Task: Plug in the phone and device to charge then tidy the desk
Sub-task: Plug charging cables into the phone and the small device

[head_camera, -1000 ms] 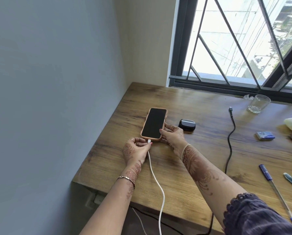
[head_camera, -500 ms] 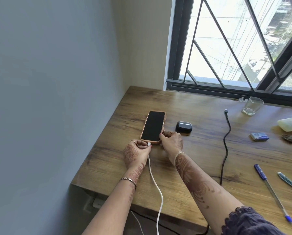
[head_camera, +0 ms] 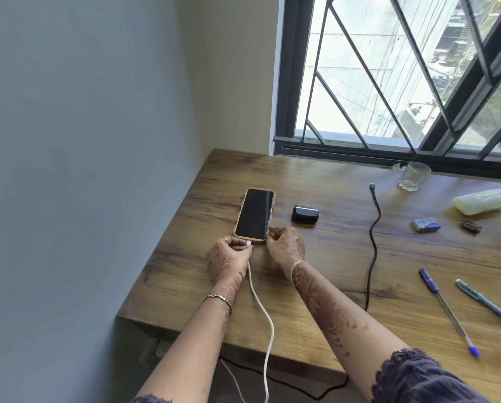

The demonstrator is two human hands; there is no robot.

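A phone (head_camera: 255, 213) in an orange case lies face up with a dark screen on the wooden desk (head_camera: 316, 286). My left hand (head_camera: 227, 257) pinches the plug of the white cable (head_camera: 262, 315) at the phone's near end. My right hand (head_camera: 287, 245) grips the phone's near right corner. A small black device (head_camera: 305, 213) sits just right of the phone. The black cable (head_camera: 374, 242) lies loose on the desk, its free plug pointing toward the window.
A drinking glass (head_camera: 413, 176) stands near the window sill. To the right lie a pale plastic case (head_camera: 483, 200), a small blue box (head_camera: 426, 224), a dark small object (head_camera: 471, 226) and two pens (head_camera: 447, 309) (head_camera: 487, 303). A wall borders the desk's left edge.
The view has shifted a little; both hands have stayed at the phone's near end, the left still pinching the white plug against it.
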